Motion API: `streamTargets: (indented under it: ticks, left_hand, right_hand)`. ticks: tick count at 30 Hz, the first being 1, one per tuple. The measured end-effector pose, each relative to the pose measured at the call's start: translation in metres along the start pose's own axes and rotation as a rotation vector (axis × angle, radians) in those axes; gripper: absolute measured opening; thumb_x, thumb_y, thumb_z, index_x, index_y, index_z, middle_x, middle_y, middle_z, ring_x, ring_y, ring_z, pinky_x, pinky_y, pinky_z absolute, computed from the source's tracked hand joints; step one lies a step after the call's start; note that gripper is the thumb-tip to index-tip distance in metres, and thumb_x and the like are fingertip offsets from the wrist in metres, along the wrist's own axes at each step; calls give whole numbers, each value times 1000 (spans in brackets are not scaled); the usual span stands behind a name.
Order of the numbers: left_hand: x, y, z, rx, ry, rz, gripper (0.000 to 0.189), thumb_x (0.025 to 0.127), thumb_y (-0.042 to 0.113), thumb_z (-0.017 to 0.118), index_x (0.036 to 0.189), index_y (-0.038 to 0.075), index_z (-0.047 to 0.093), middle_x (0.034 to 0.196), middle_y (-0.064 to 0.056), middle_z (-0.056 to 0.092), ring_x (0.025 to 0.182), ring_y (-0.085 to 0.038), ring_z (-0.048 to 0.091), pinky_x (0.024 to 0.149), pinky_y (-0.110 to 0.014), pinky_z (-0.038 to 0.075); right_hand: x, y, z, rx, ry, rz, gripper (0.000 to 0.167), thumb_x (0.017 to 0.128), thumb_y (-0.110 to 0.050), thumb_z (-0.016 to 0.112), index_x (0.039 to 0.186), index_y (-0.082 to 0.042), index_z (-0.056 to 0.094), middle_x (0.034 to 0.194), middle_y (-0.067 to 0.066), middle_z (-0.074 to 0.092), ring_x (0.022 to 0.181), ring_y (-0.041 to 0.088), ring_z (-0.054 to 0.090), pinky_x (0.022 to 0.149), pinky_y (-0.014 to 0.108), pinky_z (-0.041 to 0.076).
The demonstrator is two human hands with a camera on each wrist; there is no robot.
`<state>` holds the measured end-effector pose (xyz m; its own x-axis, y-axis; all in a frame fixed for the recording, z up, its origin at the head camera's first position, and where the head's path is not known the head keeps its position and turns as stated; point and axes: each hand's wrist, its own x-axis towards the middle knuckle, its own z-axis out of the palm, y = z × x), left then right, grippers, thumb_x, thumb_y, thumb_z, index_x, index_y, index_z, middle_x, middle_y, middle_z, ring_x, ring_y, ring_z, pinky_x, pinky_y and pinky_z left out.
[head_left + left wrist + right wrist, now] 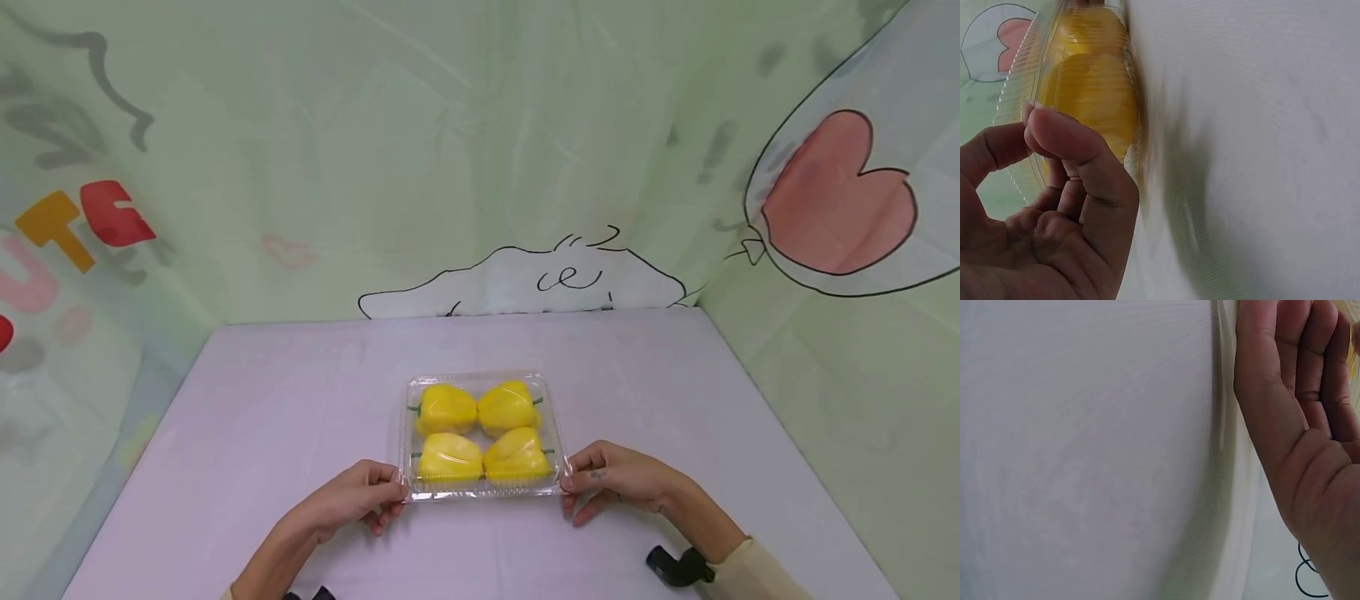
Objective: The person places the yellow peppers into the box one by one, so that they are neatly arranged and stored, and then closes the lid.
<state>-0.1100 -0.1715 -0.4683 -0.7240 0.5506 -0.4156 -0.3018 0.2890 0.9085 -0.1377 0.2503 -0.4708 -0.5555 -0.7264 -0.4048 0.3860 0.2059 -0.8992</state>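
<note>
In the head view, a clear plastic clamshell container point(480, 493) sits in the middle of the tabletop. Inside are several yellow bell peppers point(450, 457) in two rows, their green stems pointing outward. My left hand point(365, 493) pinches the front left corner of the container between thumb and fingers. The left wrist view shows that thumb point(1063, 134) at the ridged plastic edge, with yellow peppers point(1094, 94) behind it. At the front right corner, my right hand point(618, 477) pinches the rim, its lower fingers spread below. The right wrist view cuts off those fingertips.
A pale lilac cloth covers the table point(300, 392). Printed fabric walls point(450, 167) stand at its back and sides, with letters at left and a heart balloon point(840, 200) at right. A black device point(678, 567) is strapped at the right wrist.
</note>
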Motion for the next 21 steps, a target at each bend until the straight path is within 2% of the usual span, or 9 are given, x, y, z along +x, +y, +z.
streamTargets:
  ticks: [11,21]
  left_hand:
    - [1,-1,0,6,-1,9,23,101,15,60,90,-5,62,74,4,62,61,-8,52,57,-21,50]
    - [0,-1,-1,9,-10,-6,22,102,19,61,89,1,64,75,3,62,62,-8,54,58,-23,53]
  right_hand:
    - [0,2,-1,13,-29,-13,19,105,-14,62,107,0,76,96,1,80,91,18,77,90,42,67]
    - [-1,1,0,0,-19,-4,23,105,-16,63,105,3,76,95,1,79,91,17,76,89,42,67]
